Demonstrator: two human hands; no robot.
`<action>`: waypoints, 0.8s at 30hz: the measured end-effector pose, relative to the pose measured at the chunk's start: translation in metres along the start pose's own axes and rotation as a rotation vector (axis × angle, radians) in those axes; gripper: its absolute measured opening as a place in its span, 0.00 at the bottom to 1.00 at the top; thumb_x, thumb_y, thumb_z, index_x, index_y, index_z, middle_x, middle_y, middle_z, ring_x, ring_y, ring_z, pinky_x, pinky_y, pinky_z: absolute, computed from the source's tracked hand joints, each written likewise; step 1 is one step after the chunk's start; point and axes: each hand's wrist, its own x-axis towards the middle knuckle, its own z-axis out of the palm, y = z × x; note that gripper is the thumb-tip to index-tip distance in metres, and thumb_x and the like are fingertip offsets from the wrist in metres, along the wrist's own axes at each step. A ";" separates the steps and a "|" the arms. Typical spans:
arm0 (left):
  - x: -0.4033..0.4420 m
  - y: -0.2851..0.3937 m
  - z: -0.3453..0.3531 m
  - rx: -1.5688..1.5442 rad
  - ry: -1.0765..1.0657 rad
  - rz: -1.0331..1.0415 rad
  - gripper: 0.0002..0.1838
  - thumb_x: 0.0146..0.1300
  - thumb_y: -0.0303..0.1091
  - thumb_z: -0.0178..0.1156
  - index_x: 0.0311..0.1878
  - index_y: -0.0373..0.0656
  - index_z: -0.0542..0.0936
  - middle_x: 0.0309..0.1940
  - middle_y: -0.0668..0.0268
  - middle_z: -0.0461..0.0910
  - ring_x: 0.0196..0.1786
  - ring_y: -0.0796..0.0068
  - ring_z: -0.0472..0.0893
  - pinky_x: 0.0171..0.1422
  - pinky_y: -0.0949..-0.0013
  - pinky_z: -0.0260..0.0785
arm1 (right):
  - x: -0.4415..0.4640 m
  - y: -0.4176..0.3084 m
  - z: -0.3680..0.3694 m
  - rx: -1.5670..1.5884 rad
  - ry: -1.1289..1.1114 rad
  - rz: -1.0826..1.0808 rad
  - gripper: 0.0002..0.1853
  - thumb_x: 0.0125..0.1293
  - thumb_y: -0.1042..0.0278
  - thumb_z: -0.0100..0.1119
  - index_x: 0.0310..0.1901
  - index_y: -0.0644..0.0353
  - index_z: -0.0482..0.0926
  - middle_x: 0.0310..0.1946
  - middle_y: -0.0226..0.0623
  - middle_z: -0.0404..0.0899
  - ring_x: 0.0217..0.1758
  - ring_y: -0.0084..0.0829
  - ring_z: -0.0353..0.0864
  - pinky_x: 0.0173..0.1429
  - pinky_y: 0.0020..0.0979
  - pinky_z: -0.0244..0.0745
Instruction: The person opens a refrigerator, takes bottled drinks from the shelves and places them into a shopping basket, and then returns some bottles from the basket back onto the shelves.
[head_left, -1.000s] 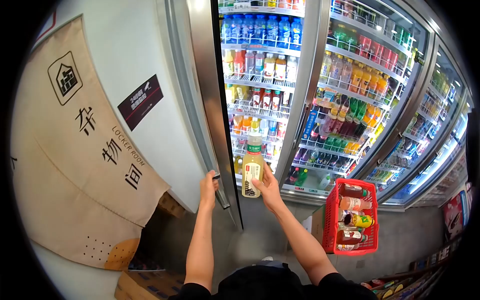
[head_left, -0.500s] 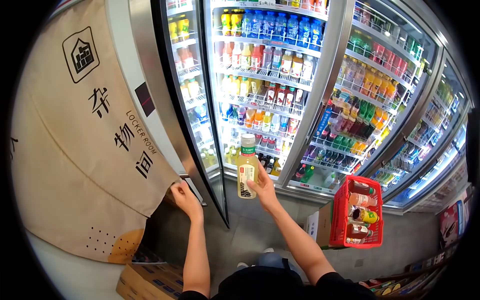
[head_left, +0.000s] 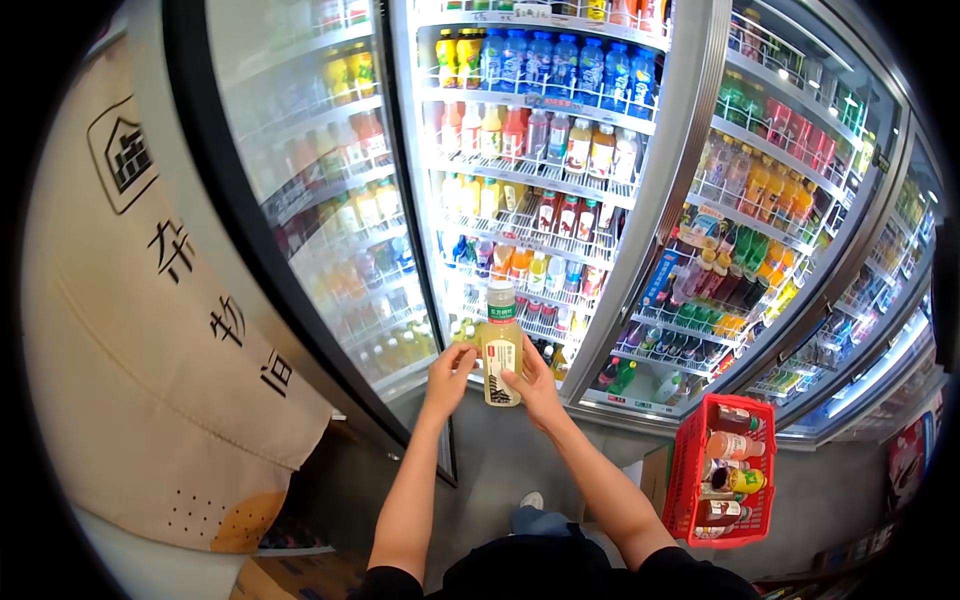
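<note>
The right hand (head_left: 541,388) was wrapped round the upright bottle (head_left: 500,365); the left hand (head_left: 450,380), half-curled just beside it, might or might not have touched it. The door (head_left: 330,235) left of both, swinging shut, could have knocked the bottle loose.

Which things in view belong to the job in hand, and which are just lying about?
In the job:
pale yellow bottle, held in right hand
left hand, close beside it
open glass door
probably red basket of bottles

Just about:
beige curtain
cardboard, lower left
</note>
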 end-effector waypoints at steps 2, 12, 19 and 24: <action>0.039 0.005 0.001 -0.067 -0.135 -0.051 0.13 0.74 0.38 0.56 0.53 0.39 0.79 0.42 0.66 0.83 0.43 0.77 0.80 0.50 0.72 0.71 | 0.020 -0.007 -0.018 0.001 0.012 -0.006 0.48 0.63 0.69 0.68 0.78 0.62 0.47 0.73 0.44 0.60 0.74 0.32 0.61 0.76 0.34 0.55; 0.087 -0.003 0.014 0.140 -0.215 -0.190 0.26 0.66 0.37 0.65 0.66 0.44 0.74 0.52 0.62 0.81 0.50 0.75 0.80 0.55 0.71 0.72 | 0.114 -0.007 -0.082 -0.014 -0.049 0.025 0.46 0.66 0.71 0.66 0.78 0.59 0.47 0.71 0.43 0.64 0.73 0.34 0.64 0.75 0.35 0.58; 0.104 -0.014 -0.024 0.067 -0.155 -0.274 0.28 0.67 0.35 0.64 0.68 0.44 0.71 0.55 0.63 0.79 0.50 0.78 0.78 0.55 0.73 0.70 | 0.159 0.011 -0.086 0.052 -0.154 0.032 0.44 0.66 0.77 0.63 0.78 0.62 0.46 0.71 0.45 0.63 0.72 0.33 0.65 0.75 0.35 0.59; 0.157 -0.037 -0.010 -0.016 -0.258 -0.249 0.32 0.70 0.37 0.62 0.73 0.42 0.65 0.56 0.62 0.78 0.49 0.77 0.78 0.54 0.72 0.71 | 0.201 0.031 -0.087 0.062 -0.216 0.038 0.45 0.65 0.74 0.65 0.77 0.65 0.47 0.71 0.46 0.63 0.73 0.34 0.65 0.74 0.35 0.60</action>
